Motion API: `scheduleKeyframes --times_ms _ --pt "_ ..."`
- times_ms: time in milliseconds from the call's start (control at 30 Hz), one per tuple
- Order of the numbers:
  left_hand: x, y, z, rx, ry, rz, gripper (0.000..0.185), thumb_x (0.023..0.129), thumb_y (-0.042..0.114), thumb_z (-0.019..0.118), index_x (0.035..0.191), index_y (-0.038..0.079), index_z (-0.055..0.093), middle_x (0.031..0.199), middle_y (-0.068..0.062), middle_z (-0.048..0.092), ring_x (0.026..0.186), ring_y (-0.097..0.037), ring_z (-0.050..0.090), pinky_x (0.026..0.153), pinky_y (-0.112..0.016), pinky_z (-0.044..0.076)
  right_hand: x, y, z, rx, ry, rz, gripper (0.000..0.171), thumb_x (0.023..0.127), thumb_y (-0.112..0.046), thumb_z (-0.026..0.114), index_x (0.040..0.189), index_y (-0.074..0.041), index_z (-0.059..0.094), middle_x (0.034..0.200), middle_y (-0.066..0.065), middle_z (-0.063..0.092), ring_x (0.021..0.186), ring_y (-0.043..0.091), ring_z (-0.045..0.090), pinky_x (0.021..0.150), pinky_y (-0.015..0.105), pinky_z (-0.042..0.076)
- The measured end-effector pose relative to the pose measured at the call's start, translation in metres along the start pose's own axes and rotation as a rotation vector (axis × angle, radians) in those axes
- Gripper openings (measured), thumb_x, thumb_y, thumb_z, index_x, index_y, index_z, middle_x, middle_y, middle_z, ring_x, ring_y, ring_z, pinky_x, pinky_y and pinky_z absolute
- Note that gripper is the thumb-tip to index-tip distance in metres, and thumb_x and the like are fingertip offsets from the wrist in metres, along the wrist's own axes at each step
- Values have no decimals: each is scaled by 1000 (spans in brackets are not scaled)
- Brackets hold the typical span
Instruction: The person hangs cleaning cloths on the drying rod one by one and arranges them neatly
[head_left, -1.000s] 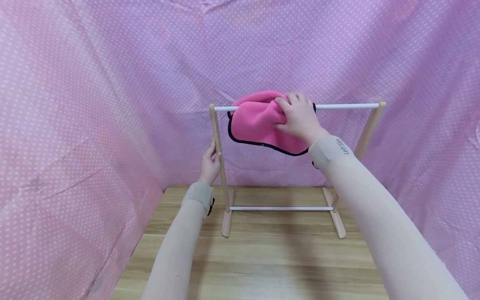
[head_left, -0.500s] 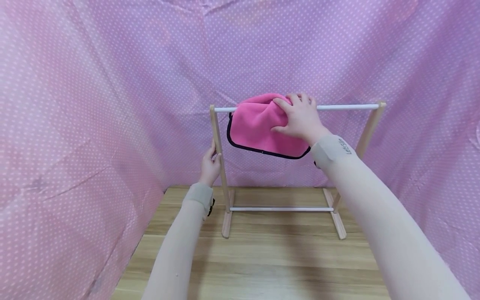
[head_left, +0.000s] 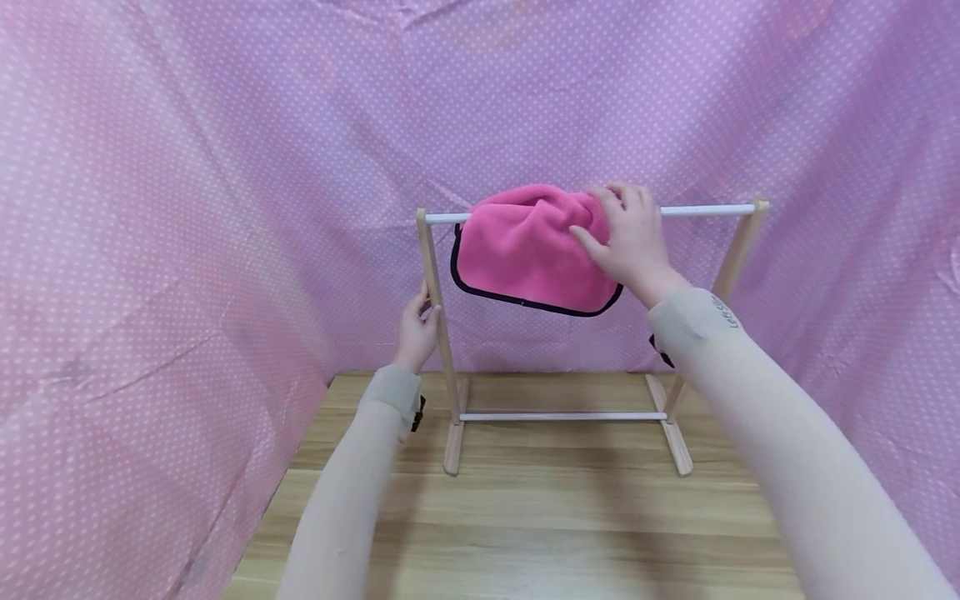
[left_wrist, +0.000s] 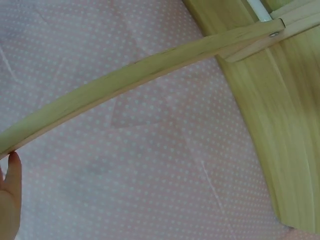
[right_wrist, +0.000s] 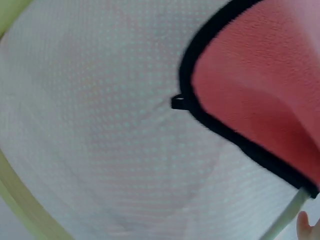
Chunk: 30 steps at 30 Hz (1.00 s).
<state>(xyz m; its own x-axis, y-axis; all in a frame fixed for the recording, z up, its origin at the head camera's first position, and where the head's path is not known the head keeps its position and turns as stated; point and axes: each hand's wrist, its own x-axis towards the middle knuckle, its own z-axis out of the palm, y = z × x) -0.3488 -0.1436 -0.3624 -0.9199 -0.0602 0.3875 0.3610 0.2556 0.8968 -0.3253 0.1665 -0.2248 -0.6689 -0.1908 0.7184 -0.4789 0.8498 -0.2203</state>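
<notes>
A pink cloth [head_left: 517, 258] with a black bound edge hangs folded over the white top rail [head_left: 708, 211] of a wooden rack. My right hand [head_left: 633, 229] grips its right end at the rail, the fingers over the top and the thumb on the front. In the right wrist view the cloth [right_wrist: 255, 75] shows a small black loop at its edge, and only a fingertip [right_wrist: 303, 225] appears. My left hand [head_left: 417, 332] holds the rack's left post [head_left: 438, 308] between thumb and fingers. The left wrist view shows one digit against the post [left_wrist: 125, 75].
The rack stands on a wooden tabletop [head_left: 525, 533], its feet [head_left: 453, 450] joined by a low white bar [head_left: 562, 416]. Its right post [head_left: 735, 254] rises beside my right forearm. A pink dotted curtain [head_left: 225, 167] surrounds the table at the back and sides.
My right hand has moved right along the rail, and the cloth shows new creases near it. The cloth's front flap hangs slightly flatter. My left hand stays on the post.
</notes>
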Motion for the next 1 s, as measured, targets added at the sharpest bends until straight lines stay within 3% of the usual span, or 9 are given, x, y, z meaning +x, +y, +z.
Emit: scheduleKeyframes --times_ms 133,233,333,433,533,633,767,1000 --pt "-2 11 -4 19 21 50 59 94 -6 47 148 4 26 138 -24 39 128 -36 41 110 -43 40 -13 12 0 115 141 25 41 88 -24 62 119 2 56 113 24 54 108 40 45 97 51 36" --pt "-1 25 -6 39 85 131 55 93 -5 48 146 2 32 132 -24 41 124 -35 42 110 -42 39 -22 20 0 188 205 48 36 88 -17 63 115 6 56 102 26 55 99 40 49 90 49 39" --pt "1 42 -8 39 141 212 42 94 -4 48 136 -2 46 123 -25 48 117 -33 47 106 -40 43 -28 27 -2 263 216 133 33 89 -13 61 115 7 56 96 25 56 93 36 52 86 45 42" --pt "4 60 -9 58 82 227 33 96 3 49 128 -2 54 119 -22 55 111 -30 53 100 -38 48 -30 31 -3 330 175 253 34 92 -13 58 121 5 54 98 24 60 95 34 57 88 43 47" --pt "8 77 -8 90 -50 192 34 99 13 49 131 3 53 124 -17 58 113 -27 55 100 -37 48 -31 33 -5 380 74 352 39 94 -17 54 130 -2 49 109 23 62 102 34 59 95 43 49" --pt "12 90 -5 71 -127 141 38 99 19 49 135 5 49 130 -16 56 116 -26 55 102 -36 47 -31 32 -7 398 -13 366 42 95 -17 53 135 -7 46 117 22 62 107 35 60 98 43 49" --pt "20 101 1 9 -101 67 38 98 18 51 133 5 50 126 -16 59 110 -22 58 96 -29 50 -31 30 -6 390 -19 334 41 94 -12 53 134 -5 47 117 24 62 105 35 61 96 44 51" --pt "30 116 8 -57 -38 -50 34 96 19 56 126 4 58 115 -15 64 98 -13 60 88 -23 52 -25 19 -7 366 13 372 39 93 -10 55 130 -1 49 106 24 66 97 31 65 90 36 55"
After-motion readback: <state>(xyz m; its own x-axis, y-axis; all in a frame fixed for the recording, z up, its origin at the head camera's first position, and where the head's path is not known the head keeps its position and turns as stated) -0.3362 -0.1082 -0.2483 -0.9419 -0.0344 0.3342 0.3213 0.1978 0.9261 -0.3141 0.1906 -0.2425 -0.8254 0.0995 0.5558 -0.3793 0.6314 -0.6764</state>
